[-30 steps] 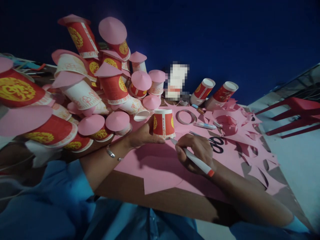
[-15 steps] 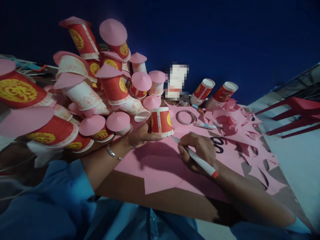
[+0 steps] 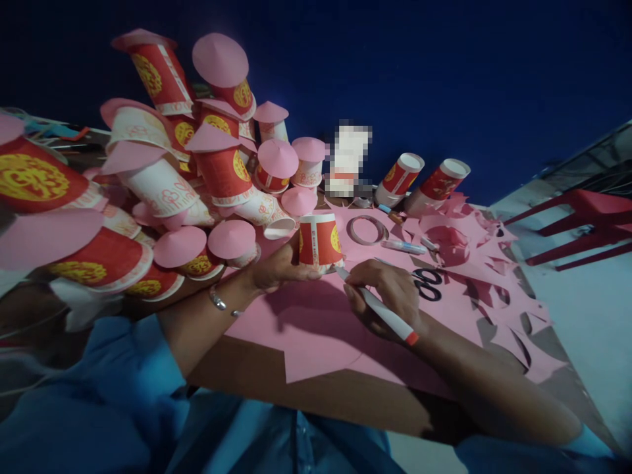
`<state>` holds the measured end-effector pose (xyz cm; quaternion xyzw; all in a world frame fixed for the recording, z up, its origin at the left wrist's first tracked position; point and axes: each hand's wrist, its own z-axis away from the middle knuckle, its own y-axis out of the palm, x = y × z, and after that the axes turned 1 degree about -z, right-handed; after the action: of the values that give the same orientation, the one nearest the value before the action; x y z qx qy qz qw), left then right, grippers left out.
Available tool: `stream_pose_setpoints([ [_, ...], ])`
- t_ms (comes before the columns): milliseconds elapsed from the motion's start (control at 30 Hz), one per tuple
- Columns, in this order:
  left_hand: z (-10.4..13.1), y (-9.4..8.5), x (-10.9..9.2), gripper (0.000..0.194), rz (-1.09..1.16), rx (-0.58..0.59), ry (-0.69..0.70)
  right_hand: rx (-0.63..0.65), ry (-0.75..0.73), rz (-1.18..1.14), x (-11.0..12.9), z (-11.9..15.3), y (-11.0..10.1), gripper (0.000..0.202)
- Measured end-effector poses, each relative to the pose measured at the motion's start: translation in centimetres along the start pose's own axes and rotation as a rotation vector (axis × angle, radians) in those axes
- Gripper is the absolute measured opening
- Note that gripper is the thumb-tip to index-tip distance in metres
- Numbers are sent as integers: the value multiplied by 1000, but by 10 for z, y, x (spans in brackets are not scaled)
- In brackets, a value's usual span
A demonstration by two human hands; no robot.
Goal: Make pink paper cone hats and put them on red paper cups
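Note:
My left hand [image 3: 279,266] is closed around the lower side of a red and white paper cup [image 3: 317,240] with yellow medallions, held above the pink paper sheet [image 3: 316,322]. In my right hand [image 3: 388,296] is a slim white-handled knife [image 3: 388,315] with a red end. Its pointed grey tip reaches the cup's lower right edge; whether it cuts in is too small to tell. Behind the right hand lie scissors [image 3: 428,284] with black loop handles, their blades mostly hidden.
Many paper cups with pink cone tops [image 3: 220,164] are piled at the left. A roll of tape [image 3: 368,230] and a marker [image 3: 403,247] lie behind my hands. Pink paper scraps [image 3: 503,283] cover the right side. Two cup stacks [image 3: 402,178] stand behind; a red stool [image 3: 587,210] is beyond.
My right hand has moved slightly left, bringing the knife tip to the cup's lower edge. The left hand and cup have stayed nearly in place.

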<state>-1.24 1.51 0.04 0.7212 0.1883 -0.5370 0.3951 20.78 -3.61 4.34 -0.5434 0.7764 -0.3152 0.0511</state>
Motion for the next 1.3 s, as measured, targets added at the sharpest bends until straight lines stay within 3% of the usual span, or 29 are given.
stream_pose_setpoints([
  [300, 0, 1, 1, 66, -9, -9, -4, 46, 51, 30, 2, 1, -1, 9],
  [433, 0, 2, -3, 77, 1, -31, 5, -8, 17, -4, 4, 0, -3, 7],
  [767, 1, 3, -7, 83, 8, -83, 5, -61, -51, 46, -1, 4, -3, 26],
  [933, 1, 0, -2, 74, -53, -47, -16, -35, -86, 118, -4, 9, -2, 30],
  [1133, -1, -1, 7, 91, 21, -34, 26, 8, 11, 198, -10, 12, 1, 29],
  [1300, -2, 7, 3, 84, 52, -11, 37, -23, 11, 176, -14, 13, 7, 36],
])
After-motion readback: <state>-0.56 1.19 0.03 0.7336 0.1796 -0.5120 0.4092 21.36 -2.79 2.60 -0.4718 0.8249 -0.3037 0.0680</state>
